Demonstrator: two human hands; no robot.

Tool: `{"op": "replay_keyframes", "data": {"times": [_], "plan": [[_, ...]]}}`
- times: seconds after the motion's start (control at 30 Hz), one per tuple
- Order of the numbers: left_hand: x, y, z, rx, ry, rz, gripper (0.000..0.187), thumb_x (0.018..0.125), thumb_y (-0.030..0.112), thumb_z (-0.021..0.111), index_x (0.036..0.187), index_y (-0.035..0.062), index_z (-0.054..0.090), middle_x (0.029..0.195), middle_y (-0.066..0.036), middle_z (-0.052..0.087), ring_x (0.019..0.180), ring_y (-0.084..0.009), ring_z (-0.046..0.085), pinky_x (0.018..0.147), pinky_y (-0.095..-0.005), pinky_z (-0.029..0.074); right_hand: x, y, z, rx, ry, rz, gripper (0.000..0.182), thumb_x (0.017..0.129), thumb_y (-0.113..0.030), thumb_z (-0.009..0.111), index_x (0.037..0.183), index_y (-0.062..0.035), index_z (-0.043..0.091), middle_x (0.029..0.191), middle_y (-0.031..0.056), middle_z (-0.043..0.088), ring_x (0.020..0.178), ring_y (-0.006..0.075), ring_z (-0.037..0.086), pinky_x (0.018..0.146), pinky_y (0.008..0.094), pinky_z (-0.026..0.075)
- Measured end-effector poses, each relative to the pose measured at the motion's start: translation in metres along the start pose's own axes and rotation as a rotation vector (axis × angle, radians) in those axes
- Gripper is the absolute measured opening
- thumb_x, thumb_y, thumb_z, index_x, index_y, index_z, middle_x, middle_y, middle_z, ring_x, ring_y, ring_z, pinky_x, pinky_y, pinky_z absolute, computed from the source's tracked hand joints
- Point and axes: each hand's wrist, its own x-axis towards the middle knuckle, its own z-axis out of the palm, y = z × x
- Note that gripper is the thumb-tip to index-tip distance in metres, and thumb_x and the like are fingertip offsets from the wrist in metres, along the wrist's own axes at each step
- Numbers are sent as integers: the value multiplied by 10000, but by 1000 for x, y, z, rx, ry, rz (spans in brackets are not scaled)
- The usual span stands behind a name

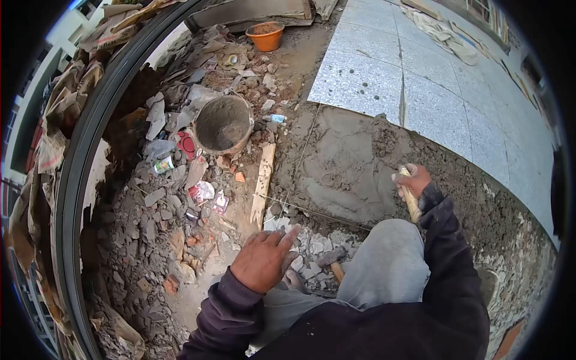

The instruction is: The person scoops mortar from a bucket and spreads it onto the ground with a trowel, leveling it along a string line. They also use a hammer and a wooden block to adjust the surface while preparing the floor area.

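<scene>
My right hand (413,181) is wrapped around the pale wooden handle (413,207) of a trowel, over the edge of a wet grey mortar bed (339,159). The trowel's blade is hard to make out against the mortar. My left hand (264,257) holds nothing; its fingers are stretched out over my left knee, near the rubble. A taut string (312,211) crosses the near side of the mortar. Below it, a hammer (333,259) with a wooden handle lies among broken white stones, beside my right knee.
Speckled grey floor tiles (432,99) border the mortar at the far right. To the left are a mortar-stained bucket (223,125), a wooden plank (262,183) and rubble with litter (159,198). An orange bucket (266,37) stands farther back. A dark curved frame (78,150) runs along the left.
</scene>
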Motion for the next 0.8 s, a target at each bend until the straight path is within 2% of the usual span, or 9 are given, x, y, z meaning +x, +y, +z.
{"op": "replay_keyframes", "data": {"times": [0.17, 0.23, 0.3, 0.37, 0.53, 0.6, 0.7, 0.73, 0.8], "plan": [[-18, -18, -1, -91, -27, -80, 479, 791, 214, 524, 1224, 79, 370, 882, -157, 545, 831, -327, 516, 772, -368, 409, 94, -5, 90, 162, -226, 30, 165, 771, -159, 557, 842, -31, 482, 642, 47, 508, 482, 135, 510, 408, 270, 434], [-27, -22, -3, -107, -6, -93, 480, 788, 213, 528, 1222, 78, 373, 878, -158, 547, 831, -324, 517, 764, -367, 413, 131, -1, 123, 375, -361, 36, 169, 773, -169, 547, 848, -33, 482, 654, 52, 517, 500, 142, 514, 422, 280, 439], [-36, -28, -2, -131, 39, -82, 478, 784, 211, 533, 1217, 77, 379, 877, -158, 549, 835, -322, 518, 753, -366, 418, 167, 2, 153, 467, -415, 13, 183, 755, -163, 575, 857, -35, 494, 659, 67, 533, 500, 165, 534, 427, 302, 453], [-46, -32, -7, -166, -37, -167, 464, 784, 212, 532, 1202, 65, 395, 874, -161, 549, 828, -321, 519, 745, -369, 417, 195, -3, 175, 474, -436, -26, 187, 758, -176, 563, 869, -41, 498, 671, 70, 538, 508, 167, 537, 435, 303, 456], [-59, -43, -18, -170, -59, -306, 483, 776, 220, 553, 1196, 40, 395, 818, -178, 549, 774, -325, 532, 708, -371, 430, 244, -28, 201, 521, -514, -46, 257, 797, -269, 486, 874, -24, 486, 690, 74, 536, 528, 155, 514, 456, 290, 454], [-60, -47, -20, -181, -69, -377, 482, 777, 233, 557, 1197, 55, 402, 856, -184, 555, 788, -330, 538, 718, -373, 436, 272, -17, 200, 724, -631, 7, 273, 810, -287, 465, 891, -26, 479, 707, 67, 525, 529, 147, 511, 445, 273, 450], [-68, -54, -15, -214, 157, -278, 422, 792, 128, 534, 1179, 15, 410, 902, -174, 556, 808, -317, 530, 727, -367, 435, 326, 35, 197, 1100, -767, 3, 308, 846, -295, 382, 918, -3, 446, 751, 87, 495, 538, 137, 518, 444, 259, 454], [-65, -54, -17, -185, 115, -282, 441, 787, 165, 542, 1187, 35, 408, 899, -177, 555, 806, -320, 533, 728, -369, 437, 339, 54, 197, 1247, -713, 92, 312, 850, -293, 372, 917, 5, 437, 767, 90, 485, 541, 132, 517, 460, 262, 453], [-58, -53, -20, -132, 25, -286, 481, 777, 239, 558, 1202, 76, 403, 894, -184, 554, 804, -325, 540, 730, -373, 441, 334, 70, 195, 1391, -801, 76, 308, 849, -288, 380, 923, 4, 446, 766, 83, 488, 558, 133, 515, 462, 259, 444]]}}
